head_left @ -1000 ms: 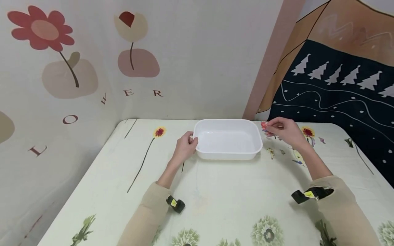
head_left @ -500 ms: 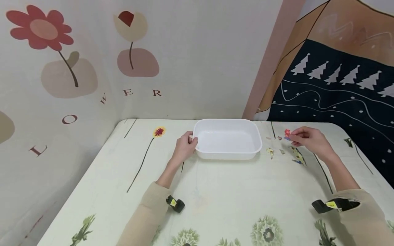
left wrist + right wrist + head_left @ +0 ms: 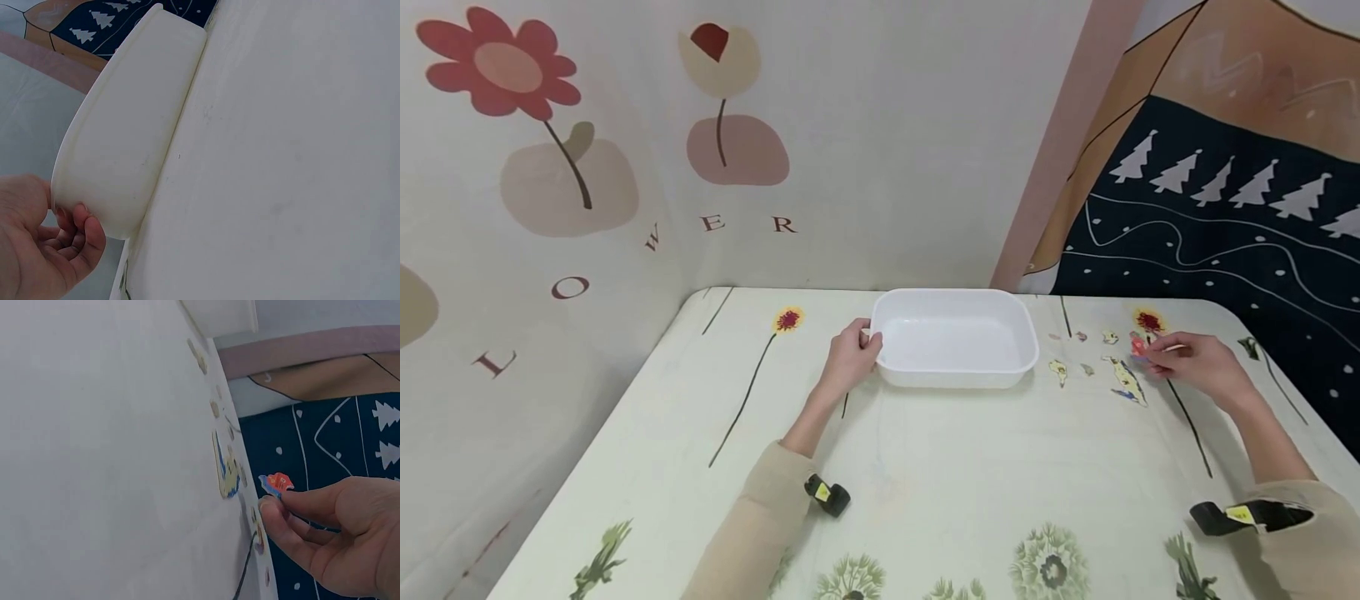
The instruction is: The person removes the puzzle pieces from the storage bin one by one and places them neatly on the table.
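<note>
Sleeves of beige cloth lay nearest the viewer, each wrist strapped with a small black camera, and beyond them the surface (image 3: 925, 467) spread out under a pale cloth printed with flowers. Further out on the right, the right hand (image 3: 1198, 367) pinched a small red and blue sticker (image 3: 1138, 347) between thumb and fingertip, holding it just above the cloth. In the right wrist view that sticker (image 3: 276, 483) stood clear of the surface and only its edge was gripped. Beside it lay a longer yellow and blue sticker (image 3: 1126, 380) and a scatter of smaller stickers (image 3: 1060, 371), none touching the hand. To handle such a flimsy piece well, I judged the pinch should stay light and at the rim, so that the sticker neither folds nor clings to the skin, and the hand should keep clear of the loose pieces beside it. Left of these, the left hand (image 3: 850, 360) gripped the near left corner of the white tray (image 3: 955, 379), thumb over the rim. The tray looked bare inside. Steadying it that way seemed sound. Farthest off stood the flowered wall (image 3: 625, 167).
</note>
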`<state>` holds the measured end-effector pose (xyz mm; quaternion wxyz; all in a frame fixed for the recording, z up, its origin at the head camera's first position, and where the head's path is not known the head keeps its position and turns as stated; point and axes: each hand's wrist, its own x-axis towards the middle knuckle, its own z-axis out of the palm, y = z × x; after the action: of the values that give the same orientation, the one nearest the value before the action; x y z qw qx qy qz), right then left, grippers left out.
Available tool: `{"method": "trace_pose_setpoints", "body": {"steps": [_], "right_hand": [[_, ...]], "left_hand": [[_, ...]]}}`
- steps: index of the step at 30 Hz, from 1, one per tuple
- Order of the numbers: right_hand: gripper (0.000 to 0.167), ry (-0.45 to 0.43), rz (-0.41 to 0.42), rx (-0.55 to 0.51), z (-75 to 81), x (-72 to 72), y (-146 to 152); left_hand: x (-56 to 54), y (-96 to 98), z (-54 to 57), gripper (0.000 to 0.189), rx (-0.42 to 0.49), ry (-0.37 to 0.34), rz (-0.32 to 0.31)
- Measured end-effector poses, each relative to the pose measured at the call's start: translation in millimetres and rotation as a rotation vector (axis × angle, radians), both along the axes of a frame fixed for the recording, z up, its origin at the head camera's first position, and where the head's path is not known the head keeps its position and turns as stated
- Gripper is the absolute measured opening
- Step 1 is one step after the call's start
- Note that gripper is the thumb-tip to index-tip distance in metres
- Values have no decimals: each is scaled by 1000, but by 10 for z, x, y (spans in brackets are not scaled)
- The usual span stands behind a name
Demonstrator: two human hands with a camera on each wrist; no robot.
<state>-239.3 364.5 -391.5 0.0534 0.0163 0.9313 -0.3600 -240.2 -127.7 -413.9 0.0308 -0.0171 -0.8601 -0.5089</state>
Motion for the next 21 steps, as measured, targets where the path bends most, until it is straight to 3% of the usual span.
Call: {"method": "trace_pose_setpoints", "body": {"steps": [4,13,21], "right_hand": [[40,-32,19,-25,-49,33,96],[45,-50,12,40,-133,89,273],[38,-71,17,19,-149,94,358]], "left_hand": [[-5,-4,-9,38,-5,6,-2],[-14,-1,-8,40,-10,3,-7],[-19,3,-12,39,-13,-4,4]]}}
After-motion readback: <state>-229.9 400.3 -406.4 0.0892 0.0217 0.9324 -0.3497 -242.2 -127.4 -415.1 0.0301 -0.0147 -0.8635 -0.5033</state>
